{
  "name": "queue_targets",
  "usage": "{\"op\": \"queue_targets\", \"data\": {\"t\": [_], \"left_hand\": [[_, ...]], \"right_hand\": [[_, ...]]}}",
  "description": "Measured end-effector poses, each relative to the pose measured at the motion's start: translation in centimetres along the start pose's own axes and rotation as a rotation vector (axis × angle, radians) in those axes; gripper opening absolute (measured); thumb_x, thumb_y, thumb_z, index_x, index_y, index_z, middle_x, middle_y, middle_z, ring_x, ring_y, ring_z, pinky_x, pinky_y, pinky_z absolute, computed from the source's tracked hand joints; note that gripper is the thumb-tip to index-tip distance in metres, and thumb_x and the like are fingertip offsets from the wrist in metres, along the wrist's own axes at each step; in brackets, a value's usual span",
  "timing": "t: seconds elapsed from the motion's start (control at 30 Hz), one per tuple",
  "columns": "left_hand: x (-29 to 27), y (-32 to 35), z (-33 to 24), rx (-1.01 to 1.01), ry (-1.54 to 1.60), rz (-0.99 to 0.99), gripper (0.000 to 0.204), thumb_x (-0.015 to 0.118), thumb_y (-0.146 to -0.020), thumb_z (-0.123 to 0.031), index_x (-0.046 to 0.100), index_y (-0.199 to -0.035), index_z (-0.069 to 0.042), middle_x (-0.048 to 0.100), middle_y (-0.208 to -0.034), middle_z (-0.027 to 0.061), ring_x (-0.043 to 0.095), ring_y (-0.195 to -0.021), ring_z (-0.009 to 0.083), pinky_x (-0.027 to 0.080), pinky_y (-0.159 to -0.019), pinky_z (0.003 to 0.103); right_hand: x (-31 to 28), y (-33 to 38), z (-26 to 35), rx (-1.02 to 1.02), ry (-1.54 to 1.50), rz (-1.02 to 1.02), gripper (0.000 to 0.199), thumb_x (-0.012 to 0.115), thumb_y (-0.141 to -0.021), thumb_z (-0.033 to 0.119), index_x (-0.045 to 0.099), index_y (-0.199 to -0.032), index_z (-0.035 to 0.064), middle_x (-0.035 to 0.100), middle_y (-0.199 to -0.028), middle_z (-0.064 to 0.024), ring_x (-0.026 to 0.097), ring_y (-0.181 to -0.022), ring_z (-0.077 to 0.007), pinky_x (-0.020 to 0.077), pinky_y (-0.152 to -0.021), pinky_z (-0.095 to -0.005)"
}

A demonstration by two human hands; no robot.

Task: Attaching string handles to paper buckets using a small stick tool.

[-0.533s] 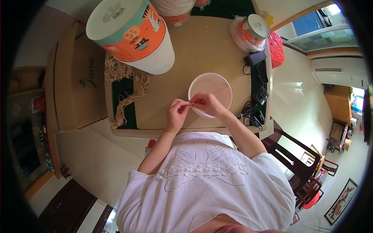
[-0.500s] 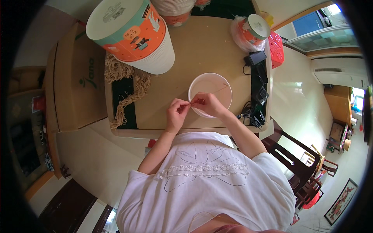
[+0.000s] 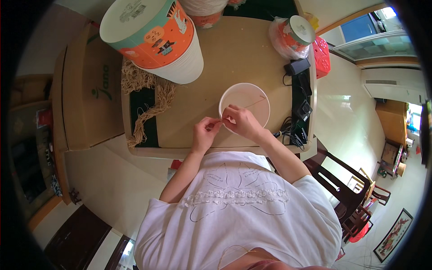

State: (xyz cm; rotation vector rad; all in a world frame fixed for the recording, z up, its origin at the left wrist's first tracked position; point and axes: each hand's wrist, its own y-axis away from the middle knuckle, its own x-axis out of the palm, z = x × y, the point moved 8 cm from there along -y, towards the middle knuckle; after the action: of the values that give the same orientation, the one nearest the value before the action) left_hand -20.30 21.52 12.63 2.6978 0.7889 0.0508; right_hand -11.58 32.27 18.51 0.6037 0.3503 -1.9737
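A white paper bucket (image 3: 231, 95) stands mouth up near the table's front edge. A thin tan string (image 3: 256, 103) crosses its inside from the far right wall toward my right hand. My right hand (image 3: 240, 121) reaches over the near rim with its fingers pinched together. Just outside the rim on the left, my left hand (image 3: 206, 133) pinches too, its fingertips meeting the right ones. The string's end seems to be between both sets of fingertips, which mostly hide it.
Stacked orange-and-green paper buckets (image 3: 162, 45) stand upside down at the back left, beside a bundle of tan strings (image 3: 155, 101). Plastic-wrapped smaller tubs (image 3: 290, 38) sit back right. Black adapters and cables (image 3: 297, 121) line the right edge. A cardboard box (image 3: 94, 90) stands left of the table.
My right hand has shifted slightly up and its fingers have turned a little at the rim. The left hand stays pinched in nearly the same place.
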Motion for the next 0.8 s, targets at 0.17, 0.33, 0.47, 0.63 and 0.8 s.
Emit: {"op": "queue_targets", "data": {"t": [0.17,0.33,0.47,0.63,0.8], "left_hand": [[0.3,0.1,1.3,-0.155,0.097,0.041,0.01,0.068,-0.085,-0.011,0.067,-0.086,-0.002,0.061,-0.066,-0.0007,0.054,-0.057,0.0044,0.041,-0.05,0.02],[0.7,0.0,1.6,-0.196,0.169,0.092,0.012,0.069,-0.084,-0.015,0.065,-0.083,-0.004,0.059,-0.062,-0.0022,0.048,-0.05,0.0032,0.035,-0.044,0.02],[0.7,0.0,1.7,-0.216,0.233,0.107,0.012,0.07,-0.084,-0.015,0.064,-0.082,-0.004,0.058,-0.061,-0.0018,0.047,-0.048,0.0033,0.033,-0.043,0.019],[1.1,0.4,1.9,-0.354,0.44,0.146,0.011,0.063,-0.087,-0.014,0.066,-0.091,-0.004,0.065,-0.079,0.0033,0.055,-0.06,0.0078,0.04,-0.049,0.021],[1.3,0.4,2.6,-0.399,0.473,0.185,0.013,0.062,-0.088,-0.015,0.067,-0.093,-0.004,0.066,-0.084,0.0031,0.056,-0.063,0.0085,0.041,-0.05,0.021]], "right_hand": [[0.0,0.0,-0.2,-0.01,-0.095,-0.024,0.01,0.063,-0.075,0.003,0.057,-0.082,0.003,0.059,-0.08,-0.0105,0.061,-0.07,-0.0251,0.0497,-0.063,-0.0339],[0.2,0.0,-0.5,0.031,-0.194,0.004,0.011,0.063,-0.075,0.0,0.059,-0.085,0.0028,0.059,-0.08,-0.0107,0.061,-0.069,-0.0238,0.0501,-0.062,-0.0331],[0.2,0.1,-0.3,0.007,-0.092,0.015,0.009,0.062,-0.076,0.0,0.06,-0.085,0.0026,0.06,-0.079,-0.0107,0.062,-0.068,-0.0236,0.0505,-0.061,-0.0323],[0.0,0.1,-0.3,0.016,-0.071,-0.007,0.008,0.063,-0.077,0.001,0.061,-0.084,0.0025,0.061,-0.08,-0.011,0.063,-0.069,-0.024,0.0514,-0.062,-0.032],[0.2,0.1,-0.3,0.006,-0.08,0.013,0.006,0.062,-0.078,0.001,0.062,-0.084,0.0029,0.061,-0.08,-0.0104,0.064,-0.07,-0.0237,0.0526,-0.063,-0.0324]]}}
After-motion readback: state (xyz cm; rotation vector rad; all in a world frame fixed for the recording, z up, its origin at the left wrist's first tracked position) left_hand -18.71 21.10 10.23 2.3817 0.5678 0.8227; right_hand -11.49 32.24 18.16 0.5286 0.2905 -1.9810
